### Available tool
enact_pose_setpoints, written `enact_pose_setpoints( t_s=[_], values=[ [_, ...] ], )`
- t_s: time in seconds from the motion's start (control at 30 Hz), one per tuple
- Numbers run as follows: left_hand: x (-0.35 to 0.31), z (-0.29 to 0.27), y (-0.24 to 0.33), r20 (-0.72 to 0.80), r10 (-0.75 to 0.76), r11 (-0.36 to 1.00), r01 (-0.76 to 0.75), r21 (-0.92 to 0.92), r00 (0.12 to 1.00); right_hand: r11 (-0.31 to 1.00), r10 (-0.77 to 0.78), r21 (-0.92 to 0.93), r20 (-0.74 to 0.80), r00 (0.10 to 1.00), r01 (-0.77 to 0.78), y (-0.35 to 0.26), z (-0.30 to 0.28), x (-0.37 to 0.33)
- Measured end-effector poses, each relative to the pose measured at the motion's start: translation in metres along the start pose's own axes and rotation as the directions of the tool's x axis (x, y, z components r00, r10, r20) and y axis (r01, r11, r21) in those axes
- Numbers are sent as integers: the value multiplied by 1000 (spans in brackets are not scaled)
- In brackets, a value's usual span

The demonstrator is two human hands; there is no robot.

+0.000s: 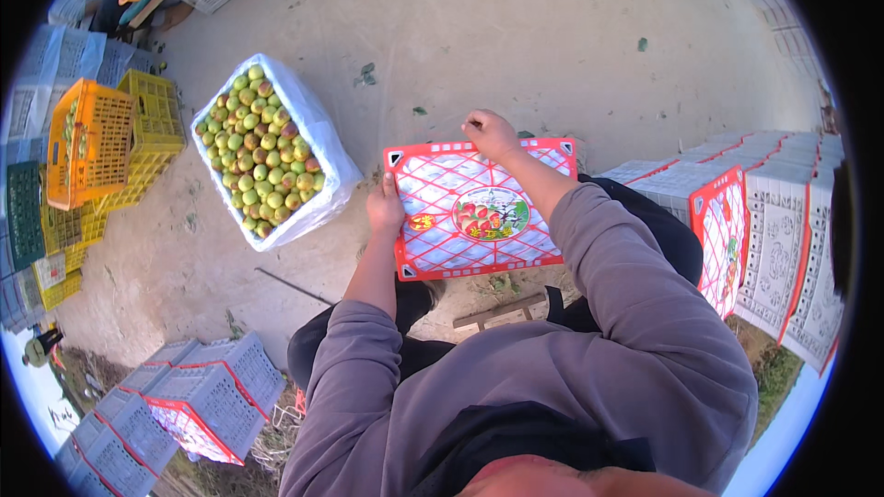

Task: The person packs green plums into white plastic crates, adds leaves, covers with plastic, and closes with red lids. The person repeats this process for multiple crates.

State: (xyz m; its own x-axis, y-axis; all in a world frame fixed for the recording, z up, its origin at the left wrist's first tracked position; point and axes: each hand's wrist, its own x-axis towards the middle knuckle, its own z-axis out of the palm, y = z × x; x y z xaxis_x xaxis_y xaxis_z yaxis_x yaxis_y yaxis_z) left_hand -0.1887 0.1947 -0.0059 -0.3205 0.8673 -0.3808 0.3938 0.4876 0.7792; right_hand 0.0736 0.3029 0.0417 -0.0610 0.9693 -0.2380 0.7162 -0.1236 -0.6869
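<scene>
In front of me stands a crate with a red lattice lid [433,212], white lining showing through the gaps and a printed oval fruit picture in its middle. My left hand [385,206] grips the lid's left edge, thumb up, its other fingers partly hidden down the side. Over the far edge of the lid, my right hand [491,135] is closed in a pinch. What it holds, if anything, is too small to make out. Left of the crate is a box lined with white plastic [318,124], heaped with round green and reddish-brown fruits [262,152].
Stacked white crates with red rims [778,230] line my right, and more crates [216,387] stand lower left. Yellow crates [152,110] and an orange basket [97,143] are piled at far left. A wooden stool [497,311] is by my legs. Leaves litter the ground.
</scene>
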Motion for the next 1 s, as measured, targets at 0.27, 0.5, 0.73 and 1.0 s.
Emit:
enact_pose_setpoints(
  t_s=[0.27,0.5,0.73,1.0],
  values=[
    [2,0,6,-34,34,973,-26,228,999,778,509,28,-614,604,-627,105,-72,-160],
    [-26,-3,-2,-95,76,975,-54,215,993,740,667,162,-302,681,-653,132,-52,-156],
    [-22,-5,-28,-103,-68,978,87,189,992,794,607,158,-237,758,-587,120,-50,-159],
    [-52,-2,5,-209,85,976,-39,216,974,791,612,190,-232,756,-582,127,-66,-157]
  ],
)
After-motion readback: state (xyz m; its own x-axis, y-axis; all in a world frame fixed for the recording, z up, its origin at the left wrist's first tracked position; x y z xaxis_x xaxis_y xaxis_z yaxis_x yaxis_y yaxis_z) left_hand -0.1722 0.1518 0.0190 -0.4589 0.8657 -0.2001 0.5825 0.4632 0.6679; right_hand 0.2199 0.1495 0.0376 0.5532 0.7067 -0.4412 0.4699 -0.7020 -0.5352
